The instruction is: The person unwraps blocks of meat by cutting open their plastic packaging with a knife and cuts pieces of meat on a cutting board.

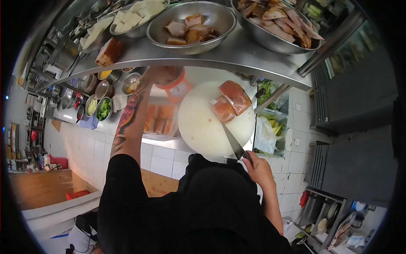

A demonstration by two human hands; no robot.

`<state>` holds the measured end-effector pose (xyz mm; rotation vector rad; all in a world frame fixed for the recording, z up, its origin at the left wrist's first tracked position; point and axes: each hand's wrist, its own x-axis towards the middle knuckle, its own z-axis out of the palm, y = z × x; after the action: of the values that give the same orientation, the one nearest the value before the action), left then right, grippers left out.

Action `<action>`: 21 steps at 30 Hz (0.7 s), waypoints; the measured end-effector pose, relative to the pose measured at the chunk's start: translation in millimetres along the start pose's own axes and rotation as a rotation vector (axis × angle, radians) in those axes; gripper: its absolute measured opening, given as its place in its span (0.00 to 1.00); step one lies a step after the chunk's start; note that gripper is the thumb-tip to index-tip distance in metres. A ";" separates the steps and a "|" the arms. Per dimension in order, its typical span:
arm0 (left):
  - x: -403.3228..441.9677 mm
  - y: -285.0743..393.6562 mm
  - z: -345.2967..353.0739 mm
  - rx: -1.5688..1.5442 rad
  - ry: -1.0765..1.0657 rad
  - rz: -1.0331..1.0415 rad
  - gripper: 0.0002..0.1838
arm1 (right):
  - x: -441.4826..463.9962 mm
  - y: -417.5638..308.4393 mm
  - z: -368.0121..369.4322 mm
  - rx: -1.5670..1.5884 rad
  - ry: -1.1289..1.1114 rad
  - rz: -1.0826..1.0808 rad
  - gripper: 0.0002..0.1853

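My right hand point(259, 170) is closed round the black handle of a knife point(235, 143). The blade slants up and left over the round white cutting board point(198, 122), its tip close to two bagged pieces of meat point(235, 97). My left hand point(163, 76) reaches forward to a metal bowl point(174, 73) on an orange scale point(178, 89), under the shelf edge; its fingers are too blurred and shaded to make out. Below the scale, left of the board, a clear tray point(160, 120) holds several meat blocks.
A steel shelf point(169, 57) crosses above the counter, bearing bowls of meat point(196, 29) and white blocks point(137, 17). Small ingredient bowls point(103, 108) stand at the left. Bins of greens point(272, 133) sit right of the board, near a slanting metal post point(272, 98).
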<state>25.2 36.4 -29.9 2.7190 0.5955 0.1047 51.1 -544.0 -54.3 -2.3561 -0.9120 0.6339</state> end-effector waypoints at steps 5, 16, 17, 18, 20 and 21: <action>-8.8 37.7 -2.0 0.010 -0.060 -0.088 0.43 | -2.3 1.7 -1.4 0.032 -0.027 0.043 0.20; -21.0 31.4 -6.4 -0.248 -0.095 -0.046 0.47 | 5.1 -0.5 -12.4 -0.013 -0.079 0.064 0.22; -20.6 29.2 -5.5 -0.248 -0.096 -0.046 0.47 | 5.2 0.3 -12.2 -0.010 -0.079 0.063 0.22; -19.0 23.0 -3.9 -0.209 -0.078 0.031 0.47 | 5.2 1.3 -12.2 -0.006 -0.079 0.062 0.22; -8.3 -15.4 9.5 -0.171 -0.061 0.112 0.47 | 4.6 2.3 -11.6 0.000 -0.072 0.059 0.22; 4.9 -60.1 28.3 -0.294 -0.109 0.032 0.47 | 4.5 2.3 -11.3 0.006 -0.067 0.052 0.22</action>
<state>10.3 80.2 -77.8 2.4321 0.4653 0.0468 61.8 -545.7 -48.4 -2.3722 -0.8789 0.7387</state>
